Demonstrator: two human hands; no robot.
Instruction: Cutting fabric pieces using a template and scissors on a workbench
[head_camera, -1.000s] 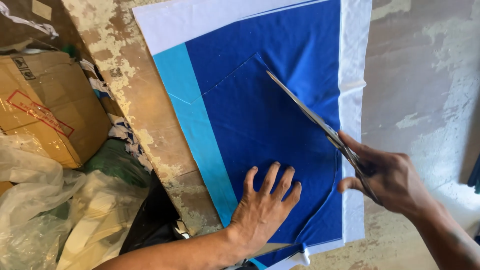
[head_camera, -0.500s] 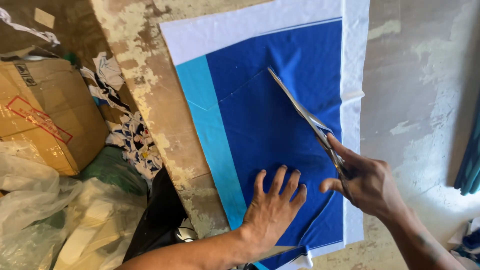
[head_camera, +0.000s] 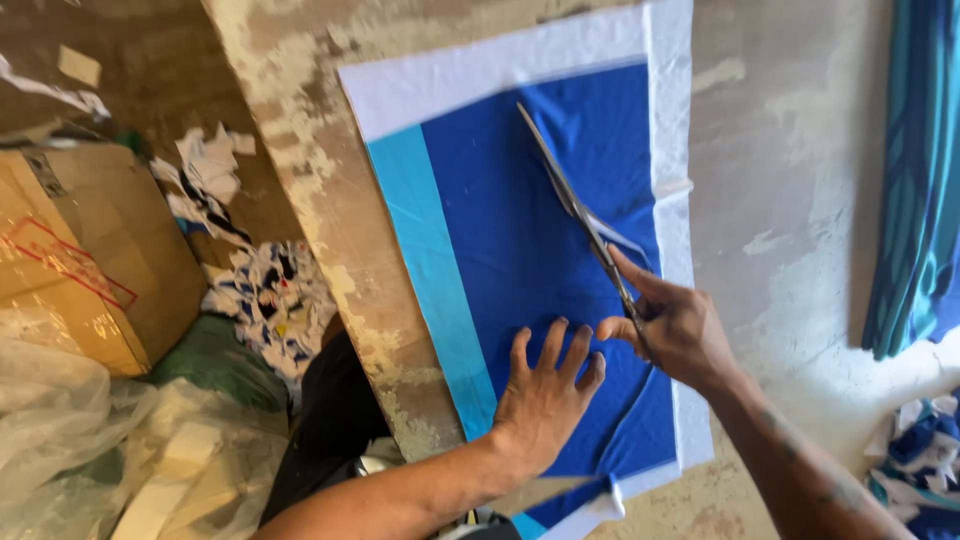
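Head view, right hand (head_camera: 680, 330), scissors (head_camera: 575, 205) pointing up-left along blue fabric (head_camera: 500, 230)

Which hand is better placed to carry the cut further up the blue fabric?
Right. The right hand holds the scissors, blades over the blue fabric. The left hand lies flat, pinning it.

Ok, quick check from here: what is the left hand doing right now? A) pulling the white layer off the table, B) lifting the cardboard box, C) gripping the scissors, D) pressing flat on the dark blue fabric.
D: the left hand lies palm down with fingers spread on the dark blue fabric, while the right hand holds the scissors beside it.
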